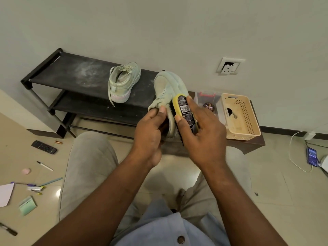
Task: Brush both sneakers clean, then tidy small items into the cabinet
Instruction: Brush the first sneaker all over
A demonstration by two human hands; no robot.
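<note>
My left hand [150, 129] grips a pale green sneaker [168, 84] by its heel end, toe pointing away from me. My right hand [204, 132] holds a yellow shoe brush [183, 110] with a black label, its dark bristles pressed against the sneaker's side. The second pale green sneaker [122, 82] stands upright on the top shelf of a black shoe rack [71, 71], laces hanging over the edge. Small items lie scattered on the floor at left: a remote [44, 147], a battery [58, 142], a marker [45, 166], several pens [35, 187] and a green pad [27, 205].
A beige perforated basket [248, 121] and a round polish tin [208, 106] sit on a low dark bench to the right. A phone [312, 156] on a white cable lies on the floor at far right. A wall socket [229, 66] is above. My knees frame the hands.
</note>
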